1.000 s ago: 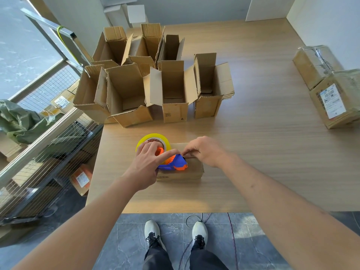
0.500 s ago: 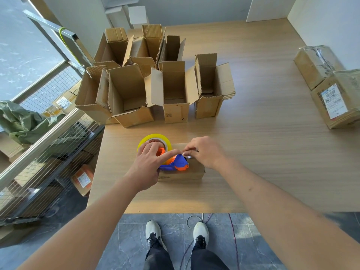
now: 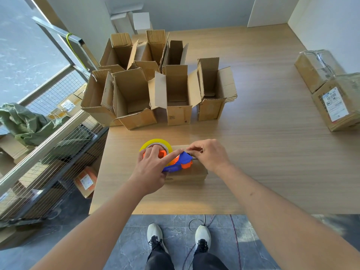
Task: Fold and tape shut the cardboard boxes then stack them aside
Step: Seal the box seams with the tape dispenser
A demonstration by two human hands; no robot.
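A small closed cardboard box (image 3: 191, 172) lies near the front edge of the wooden table (image 3: 263, 152). On top of it sits a blue and orange tape dispenser (image 3: 180, 162) with a yellow tape roll (image 3: 153, 143). My left hand (image 3: 153, 168) grips the dispenser, its forefinger stretched along the top. At the dispenser's tip, over the box's top, my right hand (image 3: 211, 155) pinches the tape end. Several open boxes (image 3: 175, 94) stand upright in a cluster behind.
Two taped boxes with labels (image 3: 335, 102) lie at the table's right edge. A wire cage and metal rail (image 3: 48, 145) with boxes and green cloth run along the left. My feet (image 3: 178, 236) stand on grey tile below the table's front edge.
Both hands stay on the dispenser and box. My right hand's fingertips have shifted slightly at the dispenser's tip, pulling a bit of tape.
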